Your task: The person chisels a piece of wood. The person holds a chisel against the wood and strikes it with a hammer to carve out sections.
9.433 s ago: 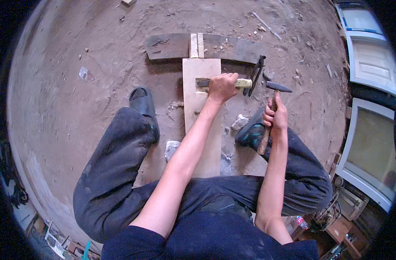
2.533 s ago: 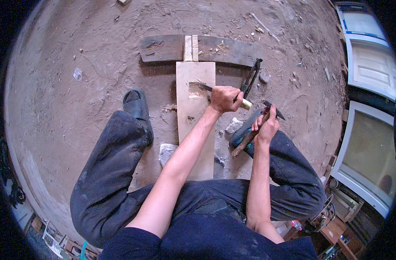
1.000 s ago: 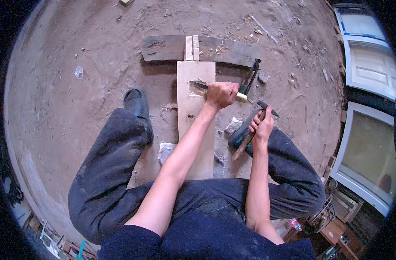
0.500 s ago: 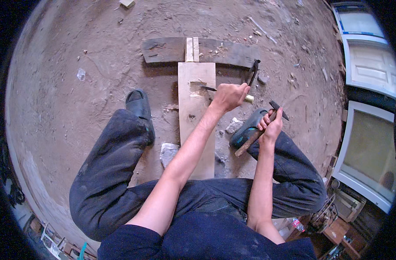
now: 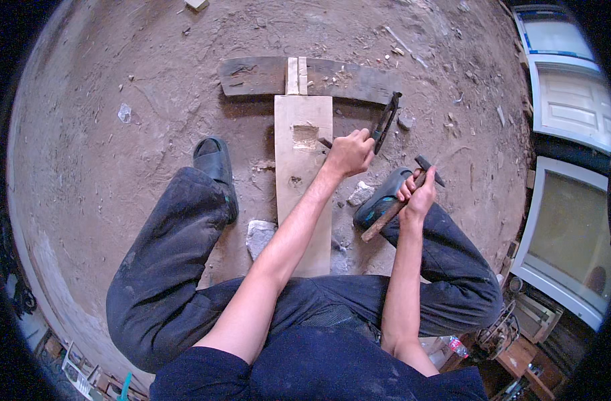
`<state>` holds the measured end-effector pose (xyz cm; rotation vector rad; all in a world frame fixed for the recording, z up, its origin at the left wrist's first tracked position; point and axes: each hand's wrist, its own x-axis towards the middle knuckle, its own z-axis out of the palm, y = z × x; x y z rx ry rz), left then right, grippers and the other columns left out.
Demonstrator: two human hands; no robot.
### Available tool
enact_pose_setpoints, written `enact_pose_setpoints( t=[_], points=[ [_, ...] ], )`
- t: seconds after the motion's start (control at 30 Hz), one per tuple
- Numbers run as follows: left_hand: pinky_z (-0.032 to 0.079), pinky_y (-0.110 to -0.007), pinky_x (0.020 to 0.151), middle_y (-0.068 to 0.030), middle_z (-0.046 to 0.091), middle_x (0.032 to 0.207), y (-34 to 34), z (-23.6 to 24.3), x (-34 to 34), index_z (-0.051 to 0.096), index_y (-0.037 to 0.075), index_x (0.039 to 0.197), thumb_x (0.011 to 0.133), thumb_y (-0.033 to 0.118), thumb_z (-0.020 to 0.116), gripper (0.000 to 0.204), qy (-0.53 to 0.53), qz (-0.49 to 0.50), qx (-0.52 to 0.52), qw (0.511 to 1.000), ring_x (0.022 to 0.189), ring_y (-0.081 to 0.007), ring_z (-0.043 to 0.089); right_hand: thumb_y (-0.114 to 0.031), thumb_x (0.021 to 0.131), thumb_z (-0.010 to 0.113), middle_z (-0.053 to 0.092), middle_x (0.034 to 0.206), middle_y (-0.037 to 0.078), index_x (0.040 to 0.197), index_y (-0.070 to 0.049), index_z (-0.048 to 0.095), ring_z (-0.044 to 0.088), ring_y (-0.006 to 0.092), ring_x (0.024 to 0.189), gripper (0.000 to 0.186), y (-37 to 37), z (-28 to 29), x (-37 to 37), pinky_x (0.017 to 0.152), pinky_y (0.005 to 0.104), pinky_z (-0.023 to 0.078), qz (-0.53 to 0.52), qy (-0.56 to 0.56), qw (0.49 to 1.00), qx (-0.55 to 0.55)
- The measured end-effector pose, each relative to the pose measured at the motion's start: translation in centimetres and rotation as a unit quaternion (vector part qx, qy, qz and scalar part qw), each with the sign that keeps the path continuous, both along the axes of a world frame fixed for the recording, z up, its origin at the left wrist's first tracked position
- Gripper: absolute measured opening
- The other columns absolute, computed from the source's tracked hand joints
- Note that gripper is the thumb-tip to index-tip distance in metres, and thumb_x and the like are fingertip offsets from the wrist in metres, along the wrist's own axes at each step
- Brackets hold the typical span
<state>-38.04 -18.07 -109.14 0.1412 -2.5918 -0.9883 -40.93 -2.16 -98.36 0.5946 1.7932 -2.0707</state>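
Earthen floor [image 5: 158, 113]. On it: dark plank [image 5: 255, 75], crosswise; pale board [image 5: 289, 207], lengthwise, its underside hidden; whitish lumps [image 5: 361, 194], either side of the board; plastic scrap [image 5: 125, 113], left; grey stone [image 5: 405, 123], right; wood block [image 5: 197, 5], far edge.

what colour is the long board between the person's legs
The long board is pale, creamy tan wood, showing best in the head view.
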Motion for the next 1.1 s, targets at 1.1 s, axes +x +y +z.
enact_pose_setpoints(
  t=[1.1],
  points=[
    [0.045, -0.035, 0.038, -0.0032, 0.052, 0.053, -2.0, 0.0, -1.0, 0.051, 0.013, 0.057, 0.088, 0.028, 0.063, 0.037, 0.183, -0.042, -0.05, 0.981, 0.042, -0.0217, 0.055, -0.032, 0.091, 0.063, 0.03, 0.049, -0.006, 0.078, -0.009, 0.053, 0.028, 0.0055, 0.034, 0.028, -2.1, -1.3, 0.4, 0.032, 0.0233, 0.021, 0.029, -0.005, 0.999, 0.036]
  ],
)
